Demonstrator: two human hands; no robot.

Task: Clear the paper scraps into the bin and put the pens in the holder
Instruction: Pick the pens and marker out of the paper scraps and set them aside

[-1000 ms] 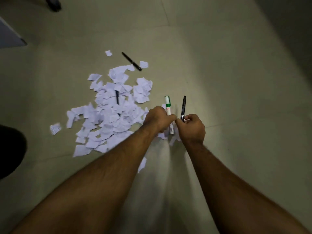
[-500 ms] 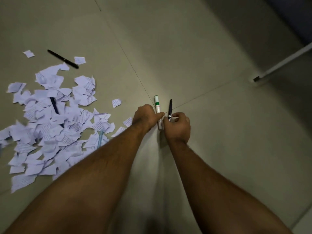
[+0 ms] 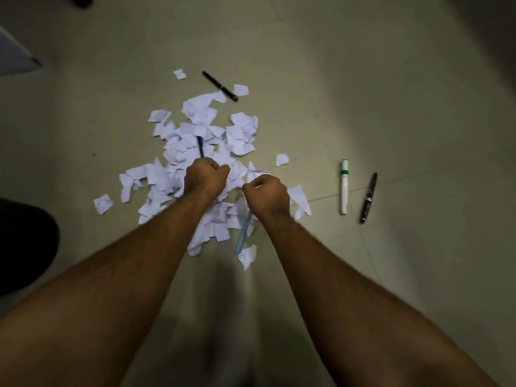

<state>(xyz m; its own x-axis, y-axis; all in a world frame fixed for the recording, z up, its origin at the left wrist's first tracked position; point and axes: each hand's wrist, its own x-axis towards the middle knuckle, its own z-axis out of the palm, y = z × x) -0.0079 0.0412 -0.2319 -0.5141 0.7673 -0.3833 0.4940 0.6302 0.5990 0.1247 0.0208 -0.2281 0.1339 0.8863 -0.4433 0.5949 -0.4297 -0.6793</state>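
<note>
Head view: both fists over the scrap pile, four pens on the floor

Left hand (image 3: 206,177) and right hand (image 3: 266,195) are side by side over the near part of the paper scraps (image 3: 195,152), knuckles up, fingers curled in. Whether either one grips anything: cannot tell, the palms face away from the camera. The two hands are close but not touching.

Pens, relative to the hands:
- White marker (image 3: 344,190) with a green band lies on the bare floor (image 3: 391,107) right of the right hand, well clear of the scraps. Long axis runs near-to-far, green-band end pointing away.
- Black pen (image 3: 368,198) is just right of the marker, almost parallel to it, far end tilted slightly right. The two do not touch.
- Second black pen (image 3: 220,86) is well beyond both hands at the far edge of the pile, lying diagonally, its right-hand end the nearer one.
- Dark blue pen (image 3: 200,146) is half buried in scraps just beyond the left hand, axis roughly near-to-far; its near end is hidden by the fist.
- Clear light-blue pen (image 3: 243,233) sits under and behind the right wrist, among the near scraps, angled slightly left toward the person. Blurred.

Stray scraps lie left of the left hand and beyond the right hand.
</note>
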